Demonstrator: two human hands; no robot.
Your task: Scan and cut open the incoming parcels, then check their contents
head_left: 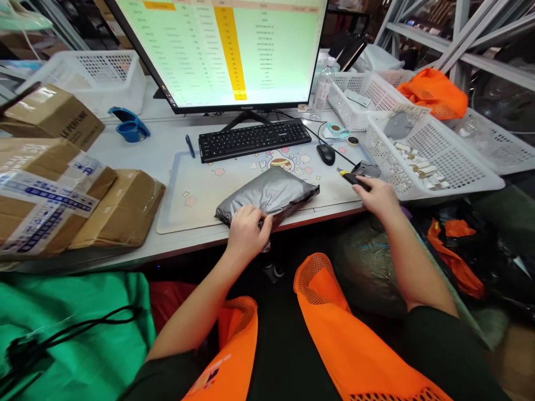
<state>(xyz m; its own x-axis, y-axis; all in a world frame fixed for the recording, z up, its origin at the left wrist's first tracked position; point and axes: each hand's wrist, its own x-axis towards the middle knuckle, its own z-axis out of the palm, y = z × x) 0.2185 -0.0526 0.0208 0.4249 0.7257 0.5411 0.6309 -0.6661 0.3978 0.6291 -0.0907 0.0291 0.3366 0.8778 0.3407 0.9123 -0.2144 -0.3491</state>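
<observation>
A grey plastic mailer bag [270, 192] lies puffed up on the printed desk mat [190, 192], its near side at the desk edge. My left hand [247, 231] is closed on the near edge of that bag, thumb to the right. To the right, my right hand [378, 196] grips a box cutter [355, 180] with a dark handle and a yellow tip pointing left. The cutter is held above the mat, apart from the bag. Just beyond it sits a black mouse [326, 154].
A keyboard [254, 139] and a monitor [234, 50] stand behind the bag. Taped cardboard boxes [119, 206] crowd the left, near a blue tape dispenser [129, 125]. On the right, a white basket [455, 167] holds small items. A bottle [324, 86] stands beside the monitor.
</observation>
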